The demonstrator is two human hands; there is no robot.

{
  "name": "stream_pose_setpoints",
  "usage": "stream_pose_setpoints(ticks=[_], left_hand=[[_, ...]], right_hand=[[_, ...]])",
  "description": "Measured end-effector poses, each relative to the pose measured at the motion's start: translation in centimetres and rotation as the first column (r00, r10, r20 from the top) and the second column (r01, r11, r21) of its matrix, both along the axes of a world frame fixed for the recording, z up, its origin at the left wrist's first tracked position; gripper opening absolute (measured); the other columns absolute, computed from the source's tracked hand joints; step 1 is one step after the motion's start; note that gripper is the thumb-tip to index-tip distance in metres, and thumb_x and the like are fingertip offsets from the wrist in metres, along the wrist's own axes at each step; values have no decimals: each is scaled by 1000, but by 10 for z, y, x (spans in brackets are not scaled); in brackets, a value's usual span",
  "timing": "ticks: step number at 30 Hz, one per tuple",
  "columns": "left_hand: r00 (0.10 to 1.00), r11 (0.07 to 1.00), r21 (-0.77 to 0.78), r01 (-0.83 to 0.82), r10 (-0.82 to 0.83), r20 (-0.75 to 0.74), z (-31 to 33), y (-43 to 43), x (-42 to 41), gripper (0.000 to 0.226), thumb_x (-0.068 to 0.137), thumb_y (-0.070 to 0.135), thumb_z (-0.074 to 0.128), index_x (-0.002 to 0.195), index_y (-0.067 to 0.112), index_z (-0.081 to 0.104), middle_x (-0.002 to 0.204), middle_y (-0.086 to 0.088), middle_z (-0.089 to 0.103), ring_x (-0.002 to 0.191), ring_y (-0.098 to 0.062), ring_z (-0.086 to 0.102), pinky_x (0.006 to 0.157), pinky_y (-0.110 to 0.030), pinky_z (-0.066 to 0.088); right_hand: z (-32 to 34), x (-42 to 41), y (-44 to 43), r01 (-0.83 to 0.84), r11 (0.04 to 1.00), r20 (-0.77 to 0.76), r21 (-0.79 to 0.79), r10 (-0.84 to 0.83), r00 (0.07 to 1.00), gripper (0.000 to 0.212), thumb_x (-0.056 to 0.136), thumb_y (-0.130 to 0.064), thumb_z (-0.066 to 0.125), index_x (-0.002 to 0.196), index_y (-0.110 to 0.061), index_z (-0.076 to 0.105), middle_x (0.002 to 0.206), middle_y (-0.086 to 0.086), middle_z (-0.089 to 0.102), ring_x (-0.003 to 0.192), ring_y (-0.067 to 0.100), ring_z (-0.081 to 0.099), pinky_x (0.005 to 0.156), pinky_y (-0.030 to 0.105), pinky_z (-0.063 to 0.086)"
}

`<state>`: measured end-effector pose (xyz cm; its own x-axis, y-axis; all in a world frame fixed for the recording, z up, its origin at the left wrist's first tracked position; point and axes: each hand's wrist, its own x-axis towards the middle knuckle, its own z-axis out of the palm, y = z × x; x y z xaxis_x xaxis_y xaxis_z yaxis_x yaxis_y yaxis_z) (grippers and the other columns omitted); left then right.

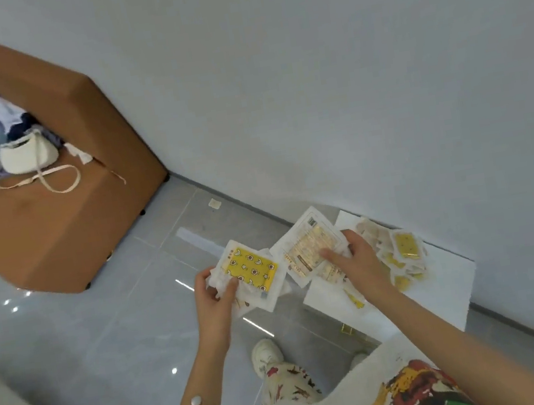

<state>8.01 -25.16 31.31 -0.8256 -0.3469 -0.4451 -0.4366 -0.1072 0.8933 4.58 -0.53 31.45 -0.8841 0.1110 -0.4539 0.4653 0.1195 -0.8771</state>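
My left hand (215, 295) grips a small stack of flat white packets; the top packet (251, 270) has a yellow panel printed with stars and moons. My right hand (353, 258) pinches another white packet (310, 246), printed side with small text facing up, held just right of the stack. Both are held above the floor, in front of a low white table (446, 297). On that table lies a loose pile of several similar yellow-and-white packets (401, 251), just beyond my right hand.
A brown sofa (62, 212) stands at the left, with a white handbag (28, 156) and heaped clothes on it. The floor is glossy grey tile, the wall grey-white. My white shoe (266, 355) and patterned trousers show below. A small scrap (214, 204) lies by the wall.
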Motion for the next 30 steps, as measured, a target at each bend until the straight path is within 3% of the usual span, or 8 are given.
stream_pose_setpoints(ticks=[7,16,22,27,30], left_hand=[[958,959,27,-284,284,-29,24,-137,22,36,90,7,63,120,13,43,101,-9,67,82,-21,68,57,-24,56],[818,821,57,-568,571,-65,25,-264,54,35,91,8,62,118,19,43,108,-7,65,89,-21,68,62,-25,57],[690,690,102,-717,723,-33,11,-321,62,34,91,10,62,114,25,43,110,-6,65,93,-21,67,75,-37,55],[554,553,121,-825,832,-24,6,-367,54,38,91,9,62,121,20,40,114,-7,63,96,-21,67,70,-31,58],[453,452,136,-882,891,-21,8,-393,48,38,91,9,62,122,19,41,115,-6,64,99,-25,66,75,-35,57]], right_hand=[[27,-31,-152,-184,981,8,-59,185,983,19,85,-16,70,95,-25,58,96,-4,68,83,10,68,57,22,56],[47,-68,-296,-393,915,-21,-87,393,919,31,86,-15,70,111,-14,53,99,-4,69,83,11,70,61,27,57],[45,-104,-384,-529,842,-55,-101,527,848,26,85,-12,70,101,-24,54,104,-1,68,88,15,70,63,27,58],[44,-149,-458,-664,745,-69,-66,661,748,31,86,-14,70,113,-14,55,105,0,68,90,15,69,66,29,59],[52,-177,-508,-742,669,-88,-44,737,670,26,87,-15,68,107,-21,54,102,-5,65,89,11,67,61,22,57]])
